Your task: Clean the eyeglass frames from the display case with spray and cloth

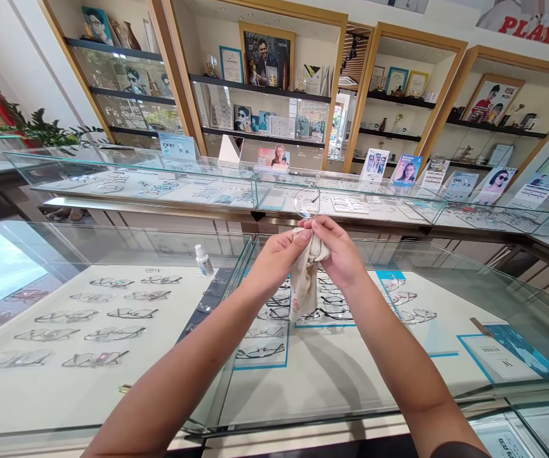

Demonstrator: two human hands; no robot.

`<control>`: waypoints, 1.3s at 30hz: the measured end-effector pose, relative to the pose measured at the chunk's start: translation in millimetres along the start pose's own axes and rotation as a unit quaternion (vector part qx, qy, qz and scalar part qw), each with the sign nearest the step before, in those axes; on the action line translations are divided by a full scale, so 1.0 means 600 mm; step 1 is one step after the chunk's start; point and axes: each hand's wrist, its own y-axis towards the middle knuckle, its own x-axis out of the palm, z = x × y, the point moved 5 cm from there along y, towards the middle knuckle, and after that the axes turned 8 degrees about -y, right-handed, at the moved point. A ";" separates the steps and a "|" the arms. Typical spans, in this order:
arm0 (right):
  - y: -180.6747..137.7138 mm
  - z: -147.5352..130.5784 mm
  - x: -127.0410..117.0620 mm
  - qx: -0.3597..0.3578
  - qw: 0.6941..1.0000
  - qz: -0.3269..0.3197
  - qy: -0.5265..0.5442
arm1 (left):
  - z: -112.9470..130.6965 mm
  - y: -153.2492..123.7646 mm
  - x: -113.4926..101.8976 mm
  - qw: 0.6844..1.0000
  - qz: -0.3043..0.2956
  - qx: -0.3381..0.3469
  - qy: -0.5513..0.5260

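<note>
Both hands are raised together over the glass display counter. My left hand (pixel 278 259) is closed, its thumb and fingers pinching a cream-coloured cloth (pixel 304 292) that hangs down below. My right hand (pixel 343 254) is closed beside it, fingers bent around thin-rimmed eyeglasses (pixel 294 202) and part of the cloth. One round clear lens sticks up above the fingertips; the other side of the eyeglasses is hidden by the hands and cloth. Which fingers bear on the frame itself is hard to make out.
A white spray bottle (pixel 203 261) stands on the counter glass to the left. Rows of eyeglasses (pixel 133 313) lie inside the case. A brown strip-like object (pixel 481 327) is at the right. Another glass showcase (pixel 183 184) with standing cards runs across behind.
</note>
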 end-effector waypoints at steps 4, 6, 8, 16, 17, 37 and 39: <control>-0.001 0.002 0.001 0.000 1.000 0.001 0.002 | 0.002 -0.001 0.003 1.000 0.001 -0.011 -0.003; -0.001 0.003 0.000 0.002 1.000 0.005 -0.002 | 0.000 -0.001 0.002 1.000 -0.002 -0.015 -0.004; 0.000 0.004 -0.001 0.008 1.000 0.003 0.000 | -0.002 -0.001 -0.002 1.000 -0.007 -0.017 0.002; 0.008 0.000 -0.014 0.028 0.999 0.017 0.009 | 0.009 -0.002 -0.011 0.990 -0.120 -0.052 0.058; 0.009 -0.001 -0.015 0.027 0.999 0.017 0.007 | 0.014 -0.003 -0.012 0.988 -0.131 -0.055 0.060; -0.009 0.019 0.011 0.008 0.997 0.075 0.031 | 0.001 0.004 -0.009 0.992 0.045 0.077 0.094; -0.009 0.018 0.012 0.013 0.997 0.065 0.027 | 0.004 0.005 -0.012 0.990 0.051 0.092 0.098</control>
